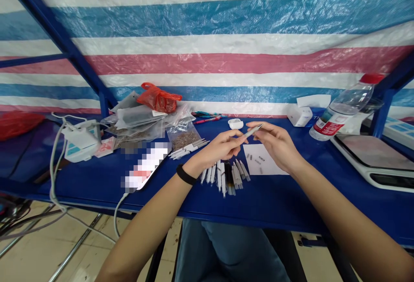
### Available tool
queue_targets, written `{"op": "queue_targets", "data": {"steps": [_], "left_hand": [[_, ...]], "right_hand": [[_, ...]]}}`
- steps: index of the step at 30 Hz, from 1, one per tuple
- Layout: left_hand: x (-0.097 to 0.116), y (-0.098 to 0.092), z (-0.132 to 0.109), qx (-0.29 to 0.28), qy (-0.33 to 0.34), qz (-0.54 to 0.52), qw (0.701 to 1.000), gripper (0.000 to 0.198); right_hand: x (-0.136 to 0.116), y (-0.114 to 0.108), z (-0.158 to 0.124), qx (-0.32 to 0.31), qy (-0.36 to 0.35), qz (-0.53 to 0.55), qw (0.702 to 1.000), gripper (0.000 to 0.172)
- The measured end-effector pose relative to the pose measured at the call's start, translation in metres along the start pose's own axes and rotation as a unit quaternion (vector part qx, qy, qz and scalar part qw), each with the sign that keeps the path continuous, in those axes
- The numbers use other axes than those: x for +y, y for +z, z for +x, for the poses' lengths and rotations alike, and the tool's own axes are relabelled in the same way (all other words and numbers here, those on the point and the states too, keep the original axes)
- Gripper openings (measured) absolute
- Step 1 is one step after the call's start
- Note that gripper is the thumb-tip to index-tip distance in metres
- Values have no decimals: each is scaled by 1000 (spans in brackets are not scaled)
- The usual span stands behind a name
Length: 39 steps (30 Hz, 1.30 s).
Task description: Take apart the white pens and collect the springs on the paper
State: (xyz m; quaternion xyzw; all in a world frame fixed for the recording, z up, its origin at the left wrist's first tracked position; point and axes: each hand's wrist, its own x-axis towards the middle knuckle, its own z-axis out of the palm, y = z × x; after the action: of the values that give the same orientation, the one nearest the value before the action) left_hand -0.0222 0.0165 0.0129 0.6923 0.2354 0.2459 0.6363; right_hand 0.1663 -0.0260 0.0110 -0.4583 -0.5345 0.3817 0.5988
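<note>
White pen (252, 131), slim, held betw. both hands, tilted up twd. R. R hand (277, 145): thumb & fingers pinched on it. L hand (217, 149): narrow, fingertips (241, 134) at pen's lower end. Black wristband (186, 174) on L wrist.

Under hands: white paper sheet (265, 161) w/ small metal bits (257, 159), just R of fanned row of pens (224, 177), mostly white, one dark. Nr. L hand: white pen bundle (189, 149), touching clear bag of brown granules (183, 137).

Writing: none legible. Water bottle (344, 108), red cap, red label, text too small. Phone (145, 167) pixelated, lying face up.

Further out, on blue table (284, 204): white earbud case (235, 123); red pen (207, 120); tissue box (299, 116); digital scale (371, 155), far R; white charger (80, 140) w/ cable (56, 183) over table edge, L; clear bags (139, 117) stacked under red plastic bag (158, 98).

Behind table: striped tarp (226, 45), blue, white, pink. Below: jeans (226, 252) on person's lap.
</note>
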Motion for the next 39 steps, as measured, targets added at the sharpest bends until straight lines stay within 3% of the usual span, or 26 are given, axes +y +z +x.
{"op": "queue_targets", "data": {"steps": [5,10,13,17,21,25,30,34,39], "left_hand": [[-4,2,3,39,26,49,998,29],[0,5,3,63,25,73,995,19],[2,6,1,61,24,75,995,15],[2,7,2,58,31,95,993,15],[0,5,2,59,33,97,993,15],[-1,5,2,50,46,100,993,17],[-2,5,3,53,33,114,991,17],[-3,5,4,55,33,119,991,18],[1,7,1,55,37,112,992,18]], "right_hand": [[0,1,1,35,9,25,999,23],[1,3,0,19,1,33,999,21],[3,1,1,7,5,65,998,31],[4,-4,2,3,17,36,999,31],[-1,-5,1,-30,11,57,998,49],[-3,-5,0,-7,31,62,998,43],[-2,-5,0,-19,29,80,996,60],[2,-4,0,7,33,46,998,49],[3,-5,1,0,41,89,995,59]]}}
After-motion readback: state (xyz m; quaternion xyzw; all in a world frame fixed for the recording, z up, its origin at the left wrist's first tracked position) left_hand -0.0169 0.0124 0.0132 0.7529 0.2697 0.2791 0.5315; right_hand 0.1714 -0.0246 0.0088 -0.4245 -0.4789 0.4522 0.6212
